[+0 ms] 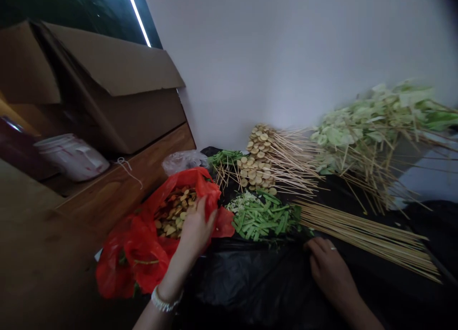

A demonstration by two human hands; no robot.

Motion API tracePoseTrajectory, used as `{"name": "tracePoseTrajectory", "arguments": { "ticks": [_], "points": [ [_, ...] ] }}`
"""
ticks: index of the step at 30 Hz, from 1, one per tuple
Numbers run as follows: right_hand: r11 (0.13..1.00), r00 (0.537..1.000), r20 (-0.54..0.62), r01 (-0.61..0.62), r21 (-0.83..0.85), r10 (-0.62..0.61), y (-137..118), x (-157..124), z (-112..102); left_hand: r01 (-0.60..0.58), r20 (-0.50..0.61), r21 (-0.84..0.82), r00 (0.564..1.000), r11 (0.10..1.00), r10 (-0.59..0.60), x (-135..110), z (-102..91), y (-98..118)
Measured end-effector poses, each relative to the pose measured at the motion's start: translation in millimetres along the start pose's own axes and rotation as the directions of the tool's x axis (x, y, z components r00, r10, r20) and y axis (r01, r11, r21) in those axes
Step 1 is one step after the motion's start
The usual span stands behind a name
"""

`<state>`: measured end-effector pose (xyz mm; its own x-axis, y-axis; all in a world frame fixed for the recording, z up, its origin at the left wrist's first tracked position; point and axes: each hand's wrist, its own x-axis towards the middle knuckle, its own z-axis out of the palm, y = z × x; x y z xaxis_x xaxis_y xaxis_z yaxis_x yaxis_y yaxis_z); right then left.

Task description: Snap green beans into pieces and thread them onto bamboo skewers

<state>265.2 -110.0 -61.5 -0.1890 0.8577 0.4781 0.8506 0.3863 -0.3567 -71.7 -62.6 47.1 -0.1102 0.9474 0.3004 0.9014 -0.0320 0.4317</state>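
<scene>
My left hand (196, 227), with a beaded bracelet on the wrist, reaches over the right rim of a red plastic bag (150, 268). Its fingers are apart, close to pale round slices (175, 215) heaped inside; the fingertips are partly hard to make out. To the right lies a pile of cut green vegetable pieces (265, 218) beside small pale chopped bits (244, 201). My right hand (329, 268), wearing a ring, rests low by that pile's right edge on black plastic (243, 277). Its fingers are curled together, and anything between them is hidden.
Bare wooden skewers (365, 234) lie at right. Behind are skewered round slices (255, 172), skewered greens (227, 157) and skewered leafy cabbage (358, 120) against the wall (286, 48). At left stand a cardboard box (136, 110) and a white bucket (73, 156). A clear bag (184, 163) sits behind the red one.
</scene>
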Motion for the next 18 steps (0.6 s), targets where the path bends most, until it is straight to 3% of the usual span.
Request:
{"name": "tracePoseTrajectory", "arguments": {
  "ticks": [4, 6, 8, 10, 14, 16, 18],
  "points": [
    [0.998, 0.999, -0.009, 0.038, -0.052, -0.039, -1.3, -0.4, 1.6, -0.067, 0.274, -0.097, 0.957, 0.993, 0.092, 11.9, 47.0, 5.9],
    [0.997, 0.998, -0.022, 0.051, -0.059, -0.052, -0.8, -1.0, 2.7, -0.093, 0.300, -0.099, 0.947, 0.991, 0.119, 14.6, 67.9, 18.0],
    [0.996, 0.998, -0.034, 0.056, -0.067, -0.058, -0.1, -1.8, 3.5, -0.086, 0.282, -0.089, 0.953, 0.992, 0.108, 15.0, 74.9, 26.4],
    [0.996, 0.998, -0.033, 0.057, -0.075, -0.059, 0.1, -2.5, 3.8, -0.103, 0.283, -0.130, 0.949, 0.986, 0.137, 13.6, 65.7, 28.0],
    [0.995, 0.998, -0.022, 0.063, -0.079, -0.065, -0.4, -2.8, 3.2, -0.147, 0.244, -0.240, 0.948, 0.960, 0.206, 15.4, 20.1, 8.6],
    [0.994, 0.997, -0.024, 0.073, -0.077, -0.075, -0.3, -2.9, 2.8, -0.096, 0.271, -0.155, 0.953, 0.983, 0.136, 20.2, -0.6, -11.6],
    [0.994, 0.996, -0.026, 0.079, -0.080, -0.081, 0.5, -3.3, 2.9, -0.090, 0.292, 0.038, 0.954, 0.995, 0.075, 24.3, -15.2, -36.6]
  ]
}}
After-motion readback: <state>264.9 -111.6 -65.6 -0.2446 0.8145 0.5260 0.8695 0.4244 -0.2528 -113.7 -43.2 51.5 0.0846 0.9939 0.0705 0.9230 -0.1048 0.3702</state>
